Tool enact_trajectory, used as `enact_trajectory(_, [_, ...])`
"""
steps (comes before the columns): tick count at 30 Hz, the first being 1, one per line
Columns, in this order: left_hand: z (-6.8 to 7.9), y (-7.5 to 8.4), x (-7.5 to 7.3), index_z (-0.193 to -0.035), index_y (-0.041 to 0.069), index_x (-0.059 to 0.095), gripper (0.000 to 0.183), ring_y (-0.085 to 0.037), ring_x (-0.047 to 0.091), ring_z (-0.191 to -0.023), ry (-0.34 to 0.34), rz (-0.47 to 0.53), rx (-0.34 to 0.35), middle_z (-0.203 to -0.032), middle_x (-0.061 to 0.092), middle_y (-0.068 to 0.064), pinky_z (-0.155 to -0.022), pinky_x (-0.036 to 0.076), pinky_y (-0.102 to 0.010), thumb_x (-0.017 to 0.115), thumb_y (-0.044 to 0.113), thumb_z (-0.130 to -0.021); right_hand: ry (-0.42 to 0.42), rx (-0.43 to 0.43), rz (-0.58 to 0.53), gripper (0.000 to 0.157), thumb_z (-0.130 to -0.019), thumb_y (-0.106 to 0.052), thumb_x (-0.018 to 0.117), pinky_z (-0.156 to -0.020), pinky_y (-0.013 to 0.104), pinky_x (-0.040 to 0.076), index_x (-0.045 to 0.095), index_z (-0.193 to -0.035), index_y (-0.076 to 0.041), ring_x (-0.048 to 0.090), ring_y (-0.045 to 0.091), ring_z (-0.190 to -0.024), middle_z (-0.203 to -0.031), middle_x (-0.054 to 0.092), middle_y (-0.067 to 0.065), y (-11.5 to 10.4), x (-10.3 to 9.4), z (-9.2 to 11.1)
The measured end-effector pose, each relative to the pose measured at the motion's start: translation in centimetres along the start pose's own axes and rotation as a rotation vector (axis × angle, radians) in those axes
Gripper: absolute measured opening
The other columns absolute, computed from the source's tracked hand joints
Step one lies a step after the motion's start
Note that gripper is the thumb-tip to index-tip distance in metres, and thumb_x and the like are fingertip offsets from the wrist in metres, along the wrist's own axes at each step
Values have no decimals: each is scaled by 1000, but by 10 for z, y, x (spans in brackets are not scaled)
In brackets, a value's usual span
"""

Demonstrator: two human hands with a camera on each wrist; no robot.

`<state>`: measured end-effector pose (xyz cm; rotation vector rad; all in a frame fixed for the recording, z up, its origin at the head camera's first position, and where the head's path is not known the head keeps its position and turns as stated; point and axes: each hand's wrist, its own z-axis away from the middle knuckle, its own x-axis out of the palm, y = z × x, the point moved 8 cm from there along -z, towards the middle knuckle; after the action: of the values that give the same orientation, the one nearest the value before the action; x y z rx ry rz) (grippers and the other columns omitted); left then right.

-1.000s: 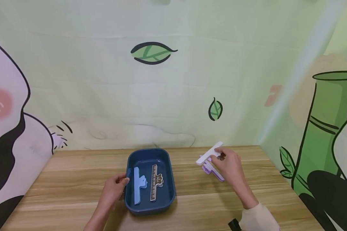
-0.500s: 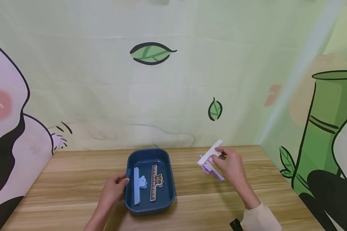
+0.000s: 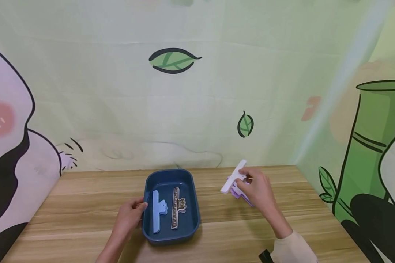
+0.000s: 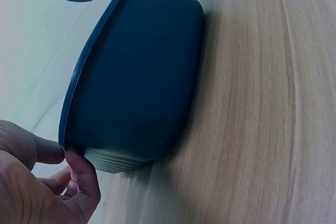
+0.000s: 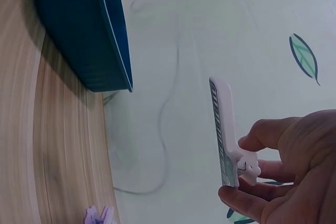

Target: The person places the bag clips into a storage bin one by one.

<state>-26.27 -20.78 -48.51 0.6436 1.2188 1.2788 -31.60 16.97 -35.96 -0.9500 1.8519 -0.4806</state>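
Observation:
My left hand pinches the left rim of a dark blue basin, thumb over the edge and fingers outside, as the left wrist view shows. Inside the basin lie a light blue clip and a brown clip with a ruler-like striped bar, side by side. To the right, my right hand pinches a white clip by its handle. The right wrist view shows that white clip raised off the table, long bar tilted. A purple clip lies on the table below it, partly hidden.
The wooden table runs back to a printed cloth backdrop with leaves and pandas. The basin wall stands close to my left palm. A dark strap end hangs by the right sleeve.
My right hand has shifted slightly left with the white clip, whose bar has turned steeper. The left hand, the basin and the clips inside have stayed put.

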Motion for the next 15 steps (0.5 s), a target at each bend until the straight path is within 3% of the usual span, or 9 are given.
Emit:
enact_trajectory(10, [-2,-3,0,-145,-6,51,40,-33,61,-97,9,12,5,-122,56,-26,-71,59,-34,52,11,-109,-43,-34,-61,24,-83,9,74,-81,39,61,72,-107,11,70,36,-96,-109,70,25,-8,15,0])
enact_trajectory(15, [-1,-2,-1,-145,-6,51,40,-33,61,-98,7,5,13,-122,56,-26,-71,58,-34,51,11,-109,-40,-94,-87,24,-82,12,74,-79,41,61,72,-105,11,70,35,-94,-105,70,24,-15,22,0])
